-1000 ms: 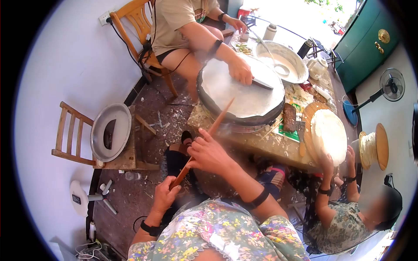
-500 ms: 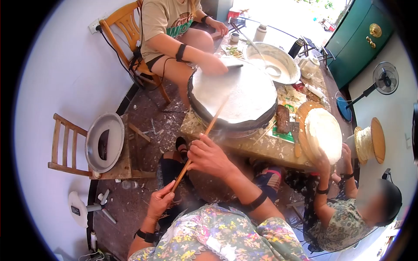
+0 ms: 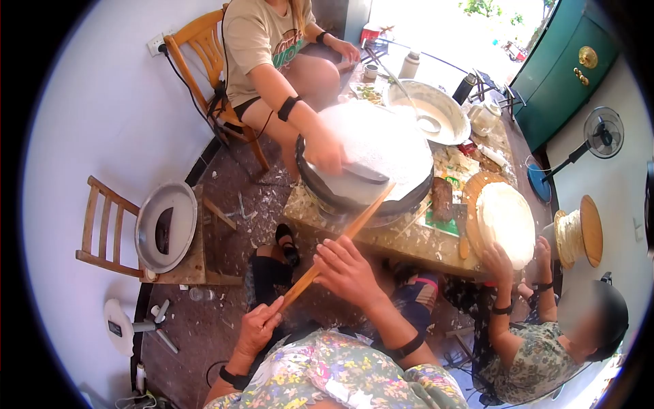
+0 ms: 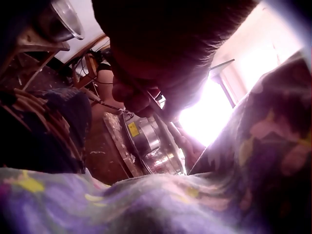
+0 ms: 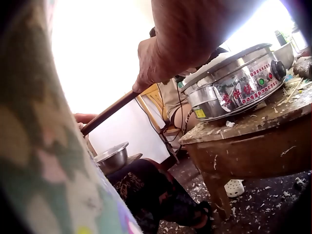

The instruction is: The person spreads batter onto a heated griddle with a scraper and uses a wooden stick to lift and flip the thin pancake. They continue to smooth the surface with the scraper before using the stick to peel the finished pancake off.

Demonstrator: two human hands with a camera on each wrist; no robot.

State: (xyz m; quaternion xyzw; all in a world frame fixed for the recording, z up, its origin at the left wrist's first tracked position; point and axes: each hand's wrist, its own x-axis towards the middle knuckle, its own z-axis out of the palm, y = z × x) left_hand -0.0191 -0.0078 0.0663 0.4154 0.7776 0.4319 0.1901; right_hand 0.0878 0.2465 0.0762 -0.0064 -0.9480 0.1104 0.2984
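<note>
A long, flat, pointed wooden stick (image 3: 300, 288) slants up from my lap, its tip over the near edge of the round griddle (image 3: 320, 194). My left hand (image 3: 257, 328) grips its lower end. Farther up, my right hand (image 3: 349, 274) holds the stick between thumb and fairly straight fingers. On the griddle lies a steaming white batter layer (image 3: 381, 140). Another person's hand (image 3: 323, 148) draws a scraper (image 3: 366, 172) over it. In the right wrist view the griddle's steel body (image 5: 229, 90) shows a dial and lights.
Behind the griddle stands a batter basin (image 3: 443, 102) with a ladle. To the right, a seated person's hands touch a stack of thin pale sheets (image 3: 505, 218) on a round board. A metal basin (image 3: 146, 235) sits at left. The table edge (image 3: 409, 249) lies just ahead.
The stick's tip has shifted right and its broad side now shows. My right hand's fingers have straightened somewhat. The other person's scraper has come from the far side to the near side of the griddle.
</note>
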